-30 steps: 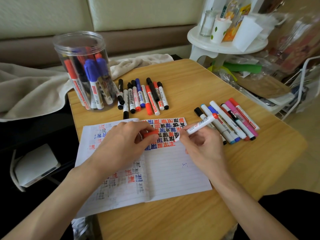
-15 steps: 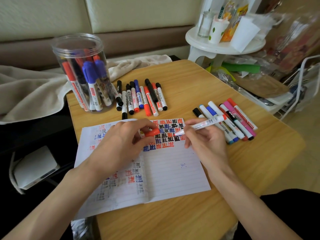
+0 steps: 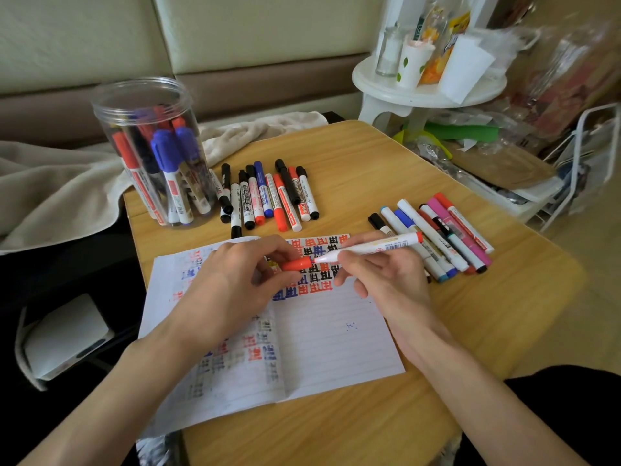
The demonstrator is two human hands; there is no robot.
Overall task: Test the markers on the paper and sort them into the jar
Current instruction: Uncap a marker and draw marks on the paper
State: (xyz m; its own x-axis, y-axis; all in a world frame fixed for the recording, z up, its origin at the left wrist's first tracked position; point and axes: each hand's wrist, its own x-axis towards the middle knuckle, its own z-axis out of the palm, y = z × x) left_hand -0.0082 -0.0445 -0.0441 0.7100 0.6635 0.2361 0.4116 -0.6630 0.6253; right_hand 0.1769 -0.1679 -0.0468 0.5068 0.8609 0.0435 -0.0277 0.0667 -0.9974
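My right hand (image 3: 386, 277) grips a white marker (image 3: 376, 247) with a red end, its tip pointing left over the lined paper (image 3: 322, 344). My left hand (image 3: 232, 280) pinches the red cap (image 3: 297, 264), whose mouth meets the marker's tip. The paper carries rows of red, blue and black test marks. A clear plastic jar (image 3: 148, 105) with several markers inside stands at the table's far left. A row of markers (image 3: 268, 196) lies beside the jar; another group of markers (image 3: 443, 233) lies to the right of my right hand.
The wooden table (image 3: 369, 415) ends close to the right of the marker group. A beige blanket (image 3: 50, 190) lies left of the jar. A white round stand (image 3: 426, 92) with cups and bottles is behind, with clutter and a wire rack (image 3: 591, 163) to its right.
The marker has swung down from writing angle to lie nearly level, and the cap in my left hand has moved right until it meets the tip.
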